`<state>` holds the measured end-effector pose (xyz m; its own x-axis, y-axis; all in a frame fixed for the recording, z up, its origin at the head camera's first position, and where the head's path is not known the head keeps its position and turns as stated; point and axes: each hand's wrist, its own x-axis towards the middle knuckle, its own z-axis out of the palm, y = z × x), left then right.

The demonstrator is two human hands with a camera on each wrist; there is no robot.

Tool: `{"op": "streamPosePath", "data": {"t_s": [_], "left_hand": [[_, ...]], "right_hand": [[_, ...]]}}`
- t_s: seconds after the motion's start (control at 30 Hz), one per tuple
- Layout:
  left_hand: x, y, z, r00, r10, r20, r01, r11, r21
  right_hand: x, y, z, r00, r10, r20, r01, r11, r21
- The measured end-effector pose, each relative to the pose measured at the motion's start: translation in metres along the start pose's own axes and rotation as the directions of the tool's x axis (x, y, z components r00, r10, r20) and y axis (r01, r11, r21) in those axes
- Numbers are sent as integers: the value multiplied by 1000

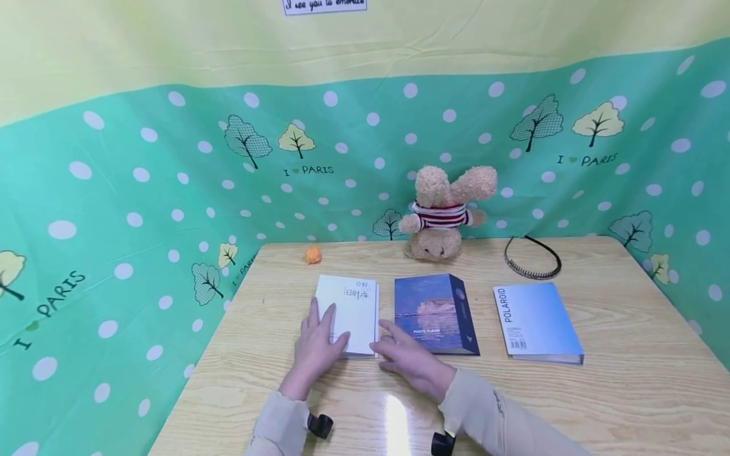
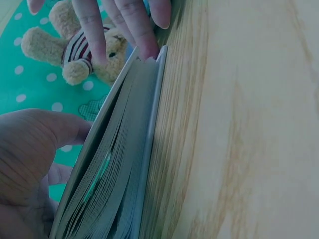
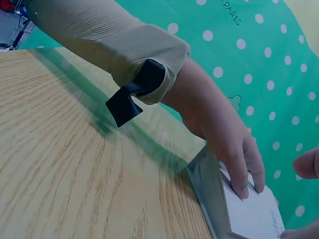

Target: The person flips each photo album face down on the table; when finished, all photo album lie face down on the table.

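A white photo album with handwritten-style characters on its cover lies closed on the table, in the middle left of the head view. My left hand rests on its left part, fingers spread over the cover; the right wrist view also shows that hand on the album. At the album's right edge, my right hand touches with its fingertips. Seen from the left wrist, the pages fan slightly between the covers, and the right fingers reach the edge where the covers end.
To the right lie a blue photo album with a sea cliff picture and a pale blue Polaroid album. Behind them are a black headband, an upside-down plush rabbit and a small orange ball. A green curtain hangs behind the table.
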<state>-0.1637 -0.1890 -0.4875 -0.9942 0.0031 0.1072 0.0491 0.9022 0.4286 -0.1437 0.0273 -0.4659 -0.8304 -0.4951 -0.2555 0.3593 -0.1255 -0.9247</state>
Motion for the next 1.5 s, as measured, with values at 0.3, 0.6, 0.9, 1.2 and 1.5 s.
{"op": "streamPosePath", "data": {"t_s": [0.3,0.6,0.9,1.2,1.5], "left_hand": [[-1,1,-3,1000,-13,11,13,999,-49],[0,0,-4,999,-23,35,25,998,-62],[3,-2,-5,997,-43,62,49,994,-93],[3,-4,-8,995,-39,87,50,990,-133],[4,-6,-11,993,-56,103,73,982,-174]], "right_hand": [[1,1,0,1000,-13,-26,14,998,56],[0,2,2,998,-22,-58,28,993,113],[3,4,4,997,-40,-71,50,988,143],[4,10,8,990,-54,-132,74,986,153],[3,12,11,985,-60,-159,88,981,174]]}}
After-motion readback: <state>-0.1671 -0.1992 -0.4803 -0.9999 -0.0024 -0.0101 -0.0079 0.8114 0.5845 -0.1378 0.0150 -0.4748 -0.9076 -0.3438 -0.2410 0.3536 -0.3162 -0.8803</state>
